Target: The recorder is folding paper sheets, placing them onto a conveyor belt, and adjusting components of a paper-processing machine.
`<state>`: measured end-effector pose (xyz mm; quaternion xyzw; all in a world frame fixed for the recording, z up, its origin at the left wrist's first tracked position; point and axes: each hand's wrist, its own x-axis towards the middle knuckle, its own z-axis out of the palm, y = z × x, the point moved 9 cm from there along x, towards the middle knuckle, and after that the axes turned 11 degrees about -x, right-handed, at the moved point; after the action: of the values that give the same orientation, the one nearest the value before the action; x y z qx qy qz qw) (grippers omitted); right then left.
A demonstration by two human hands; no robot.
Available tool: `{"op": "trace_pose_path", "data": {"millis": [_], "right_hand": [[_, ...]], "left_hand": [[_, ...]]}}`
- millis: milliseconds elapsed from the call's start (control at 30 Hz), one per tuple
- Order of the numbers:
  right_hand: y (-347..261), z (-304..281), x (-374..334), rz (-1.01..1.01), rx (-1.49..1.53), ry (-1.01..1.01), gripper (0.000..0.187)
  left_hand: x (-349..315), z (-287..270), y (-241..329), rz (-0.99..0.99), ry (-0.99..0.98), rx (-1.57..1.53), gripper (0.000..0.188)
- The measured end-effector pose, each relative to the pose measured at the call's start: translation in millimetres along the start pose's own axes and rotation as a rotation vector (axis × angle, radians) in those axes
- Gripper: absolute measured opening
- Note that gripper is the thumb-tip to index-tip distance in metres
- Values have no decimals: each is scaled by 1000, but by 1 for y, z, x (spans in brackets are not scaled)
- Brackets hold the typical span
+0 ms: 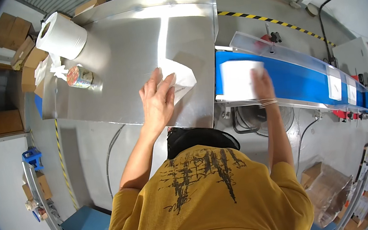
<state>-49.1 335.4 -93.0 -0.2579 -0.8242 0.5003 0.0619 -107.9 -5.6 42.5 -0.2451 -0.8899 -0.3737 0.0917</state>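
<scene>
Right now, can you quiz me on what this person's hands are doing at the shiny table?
1. True or false: the left hand rests flat on a white packet on the steel table.
2. What does the right hand touch? A) white box on the blue belt B) paper roll C) tape roll
3. Fill in: the paper roll lies at the table's far ____ corner.

Key: 1 true; 2 A; 3 left.

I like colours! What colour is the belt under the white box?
Bright blue conveyor belt, in the head view.
</scene>
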Motion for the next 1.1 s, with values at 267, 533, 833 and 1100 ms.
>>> {"op": "trace_pose_path", "data": {"millis": [267,533,833,1100], "right_hand": [[-35,-89,-17,-190,-1034,701,49],[-157,122,-42,-607,-118,-468,47],[-44,59,-5,-166,-173,-198,32],[-4,-93,2,88,-998,597,48]], "left_hand": [[-4,-1,1,14,-4,6,34],[-6,2,3,58,-36,0,31],[0,-13,-12,-75,50,31,35],[-3,-12,-11,-21,51,-7,31]]}}
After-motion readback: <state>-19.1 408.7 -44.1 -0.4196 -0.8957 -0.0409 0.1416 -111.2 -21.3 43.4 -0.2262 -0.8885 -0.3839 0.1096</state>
